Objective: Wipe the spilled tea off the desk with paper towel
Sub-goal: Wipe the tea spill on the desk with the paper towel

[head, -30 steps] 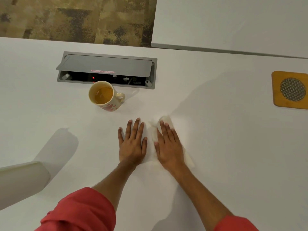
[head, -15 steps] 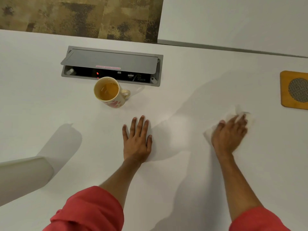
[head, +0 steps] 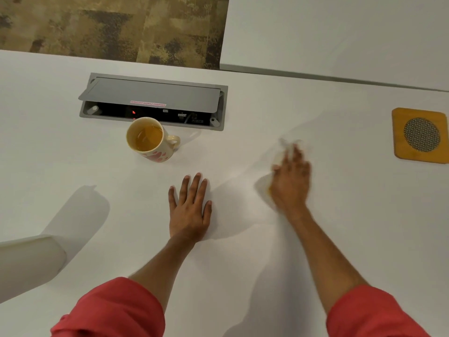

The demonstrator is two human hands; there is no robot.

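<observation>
My right hand (head: 290, 182) lies flat on a white paper towel (head: 264, 184), pressing it to the white desk (head: 340, 227); the hand is blurred. The towel shows at the hand's left edge and past the fingertips, with a yellowish tea stain near the thumb. My left hand (head: 189, 210) rests palm down on the desk, fingers spread, holding nothing. A cream mug (head: 151, 139) with red marks stands upright beyond my left hand, partly full of tea, handle to the right.
A grey socket box (head: 153, 100) with a raised lid is set into the desk behind the mug. A wooden coaster (head: 421, 136) with a mesh disc lies at the right. A white cylinder (head: 26, 263) lies at the left edge. Carpet shows beyond the desk.
My right hand swept the paper towel from beside my left hand out to the right, then back a little toward the left. My left hand stayed flat.
</observation>
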